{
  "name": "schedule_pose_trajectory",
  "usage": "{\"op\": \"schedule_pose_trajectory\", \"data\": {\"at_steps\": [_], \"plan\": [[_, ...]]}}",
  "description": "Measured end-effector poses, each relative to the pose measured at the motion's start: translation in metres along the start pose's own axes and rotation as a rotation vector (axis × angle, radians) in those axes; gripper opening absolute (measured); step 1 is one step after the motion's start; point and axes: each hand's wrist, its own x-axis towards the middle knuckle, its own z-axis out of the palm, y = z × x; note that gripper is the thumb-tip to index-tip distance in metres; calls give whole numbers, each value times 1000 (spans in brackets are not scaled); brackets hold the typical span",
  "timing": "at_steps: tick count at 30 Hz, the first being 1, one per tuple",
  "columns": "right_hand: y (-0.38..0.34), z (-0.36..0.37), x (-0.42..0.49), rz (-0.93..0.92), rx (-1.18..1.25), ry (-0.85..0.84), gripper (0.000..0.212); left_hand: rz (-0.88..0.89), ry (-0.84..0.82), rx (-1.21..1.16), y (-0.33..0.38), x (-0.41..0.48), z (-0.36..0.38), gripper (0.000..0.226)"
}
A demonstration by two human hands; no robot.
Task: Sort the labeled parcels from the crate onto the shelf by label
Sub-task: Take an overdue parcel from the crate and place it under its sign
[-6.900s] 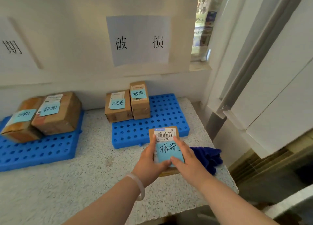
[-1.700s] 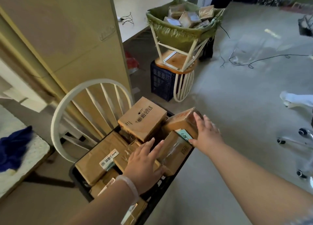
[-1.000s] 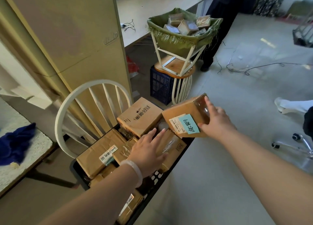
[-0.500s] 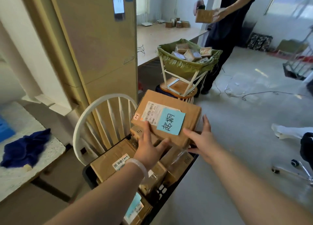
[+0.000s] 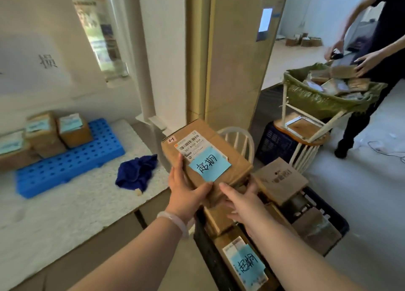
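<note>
Fingers [image 5: 176, 172] of the left hand [image 5: 188, 188] are curled round the near left edge of the parcel [image 5: 210, 146], with the thumb lying on top beside its blue note [image 5: 209, 167]. The right hand [image 5: 243, 201] is bent under the near right corner, its thumb on top. Both hands are clamped on this one parcel, which is held tilted in the air above the crate [image 5: 341, 224], note facing up.

I judge that the step in hand is to carry it to the bench [image 5: 65, 205], left of the fingers. To do this well, support the bottom with both hands, because the carton looks creased, and pass above the blue cloth [image 5: 137, 172], which lies just left of the fingers.

The blue pallet [image 5: 65, 165] further left carries sorted boxes [image 5: 74, 130], but their notes are blurred. The sign [image 5: 47, 60] above them shows a character that is not on this note, so the right place is probably further left, out of view. Other parcels [image 5: 280, 179] lie in the crate, below and right of the fingers.
</note>
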Motion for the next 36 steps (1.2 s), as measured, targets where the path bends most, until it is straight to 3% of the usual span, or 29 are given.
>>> {"op": "schedule_pose_trajectory", "data": {"at_steps": [5,11,15,18,27,36], "plan": [[-22,82,-2,-159,-255,-18,103,-37,48,-4,-8,13,-112,100],[-38,200,-3,-424,-487,-307,75,-47,29,18,-20,6,-239,103],[-18,285,-8,-469,-616,-423,76,-78,133,-34,-17,-4,-316,90],[-7,338,-18,-540,-683,-473,74,-40,180,84,-12,-12,-366,91],[1,465,-12,-504,-847,-819,76,-143,354,80,-25,-29,-474,92],[3,604,11,-494,-821,-1048,76,-220,595,100,-20,-13,-573,95]]}}
